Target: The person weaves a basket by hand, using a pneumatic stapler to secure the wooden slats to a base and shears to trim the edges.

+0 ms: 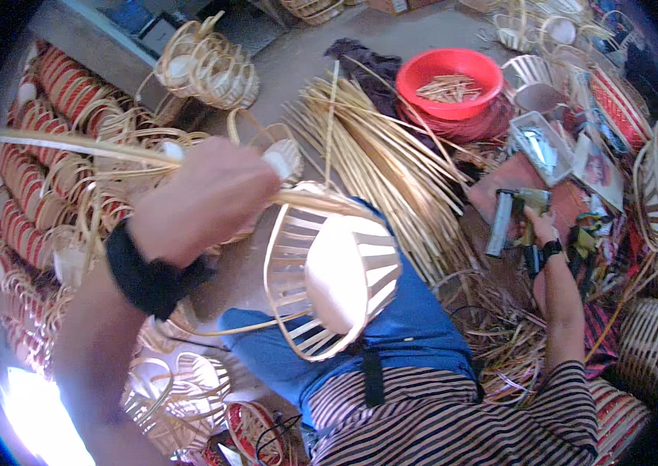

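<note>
two hands of mine: left hand (204, 194) holding one unfinished bamboo basket (333, 272), right hand (538, 229) on one nail gun (517, 217). one red basin (449, 81). one loose bundle of bamboo strips (383, 155). finished baskets stacked left, too many to count.

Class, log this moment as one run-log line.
left hand: holds basket up | right hand: grips staple gun | red bowl: behind
</note>
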`<state>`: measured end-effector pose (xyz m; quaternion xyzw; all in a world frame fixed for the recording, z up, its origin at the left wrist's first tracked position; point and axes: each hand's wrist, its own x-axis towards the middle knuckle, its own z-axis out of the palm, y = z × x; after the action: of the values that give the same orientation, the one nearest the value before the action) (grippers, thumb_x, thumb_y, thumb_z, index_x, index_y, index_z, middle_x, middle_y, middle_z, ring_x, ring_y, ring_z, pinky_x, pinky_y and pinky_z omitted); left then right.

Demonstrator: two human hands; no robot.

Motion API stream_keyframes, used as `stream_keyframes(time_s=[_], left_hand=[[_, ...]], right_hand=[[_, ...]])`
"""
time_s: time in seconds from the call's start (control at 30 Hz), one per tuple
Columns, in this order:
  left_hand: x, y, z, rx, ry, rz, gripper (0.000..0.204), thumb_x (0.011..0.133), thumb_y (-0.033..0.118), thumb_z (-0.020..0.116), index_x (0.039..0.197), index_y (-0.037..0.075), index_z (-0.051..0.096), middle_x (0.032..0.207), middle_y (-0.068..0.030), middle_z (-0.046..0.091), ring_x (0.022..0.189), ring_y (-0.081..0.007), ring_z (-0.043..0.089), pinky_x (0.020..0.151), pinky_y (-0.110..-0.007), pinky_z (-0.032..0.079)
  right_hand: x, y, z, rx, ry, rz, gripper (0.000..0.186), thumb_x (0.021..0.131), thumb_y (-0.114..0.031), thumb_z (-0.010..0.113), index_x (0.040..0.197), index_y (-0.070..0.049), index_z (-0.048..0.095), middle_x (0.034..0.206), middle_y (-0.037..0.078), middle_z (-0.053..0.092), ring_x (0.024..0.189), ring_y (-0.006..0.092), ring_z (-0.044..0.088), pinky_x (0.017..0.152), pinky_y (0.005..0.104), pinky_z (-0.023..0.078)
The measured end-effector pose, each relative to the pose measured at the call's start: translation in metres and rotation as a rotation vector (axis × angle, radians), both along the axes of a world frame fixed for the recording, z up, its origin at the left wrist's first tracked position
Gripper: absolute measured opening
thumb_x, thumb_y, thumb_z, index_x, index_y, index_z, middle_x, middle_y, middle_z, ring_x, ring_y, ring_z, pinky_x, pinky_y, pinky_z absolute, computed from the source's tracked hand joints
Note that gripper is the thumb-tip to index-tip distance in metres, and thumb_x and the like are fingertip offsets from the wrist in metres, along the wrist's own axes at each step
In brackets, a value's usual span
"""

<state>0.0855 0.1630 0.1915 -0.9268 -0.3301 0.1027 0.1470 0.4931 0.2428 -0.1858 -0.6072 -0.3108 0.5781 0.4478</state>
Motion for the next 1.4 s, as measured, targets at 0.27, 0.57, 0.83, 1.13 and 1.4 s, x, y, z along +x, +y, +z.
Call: stream_keyframes(time_s=[0.27, 0.57, 0.83, 1.13, 1.4], left_hand=[[0.03, 0.017, -0.008, 0.027, 0.214, 0.119, 0.009, 0.06, 0.013, 0.052, 0.057, 0.005, 0.056, 0.059, -0.0137, 0.053, 0.057, -0.0291, 0.054, 0.049, -0.036, 0.043], [0.012, -0.006, 0.07, 0.044, 0.24, 0.206, 0.028, 0.069, 0.031, 0.053, 0.07, 0.003, 0.057, 0.057, -0.013, 0.051, 0.055, -0.0277, 0.052, 0.051, -0.035, 0.04], [-0.022, -0.077, 0.053, 0.316, 0.12, 0.638, 0.026, 0.073, 0.032, 0.048, 0.068, 0.007, 0.05, 0.054, -0.0101, 0.049, 0.053, -0.0274, 0.05, 0.049, -0.037, 0.037], [-0.033, -0.107, 0.001, 0.413, -0.322, 0.797, 0.021, 0.072, 0.028, 0.052, 0.07, 0.007, 0.052, 0.057, -0.0114, 0.049, 0.053, -0.0285, 0.049, 0.046, -0.034, 0.037], [-0.044, -0.098, -0.034, 0.483, -0.634, 0.639, 0.022, 0.072, 0.017, 0.054, 0.091, 0.008, 0.055, 0.072, -0.0098, 0.056, 0.06, -0.0244, 0.054, 0.053, -0.029, 0.043]], right_hand=[[-0.149, 0.013, 0.2, 0.819, -0.567, 0.34, 0.033, 0.08, -0.029, 0.043, 0.096, 0.0, 0.05, 0.082, 0.013, 0.057, 0.075, 0.016, 0.055, 0.065, 0.0263, 0.042], [-0.286, -0.031, 0.26, 1.217, -0.318, 0.865, 0.034, 0.08, -0.035, 0.041, 0.072, -0.003, 0.049, 0.047, 0.012, 0.043, 0.044, 0.0268, 0.045, 0.043, 0.0351, 0.034], [-0.295, -0.034, 0.248, 1.374, -0.388, 0.843, 0.025, 0.079, -0.027, 0.045, 0.069, -0.004, 0.042, 0.048, 0.01, 0.04, 0.042, 0.0235, 0.041, 0.041, 0.0319, 0.031], [-0.291, -0.036, 0.248, 1.353, -0.444, 0.905, 0.02, 0.078, -0.021, 0.048, 0.069, -0.004, 0.042, 0.051, 0.01, 0.042, 0.044, 0.023, 0.042, 0.042, 0.0305, 0.032], [-0.285, -0.037, 0.25, 1.311, -0.42, 0.87, 0.025, 0.077, -0.028, 0.047, 0.071, -0.004, 0.043, 0.05, 0.013, 0.044, 0.046, 0.0304, 0.046, 0.042, 0.0364, 0.033]])
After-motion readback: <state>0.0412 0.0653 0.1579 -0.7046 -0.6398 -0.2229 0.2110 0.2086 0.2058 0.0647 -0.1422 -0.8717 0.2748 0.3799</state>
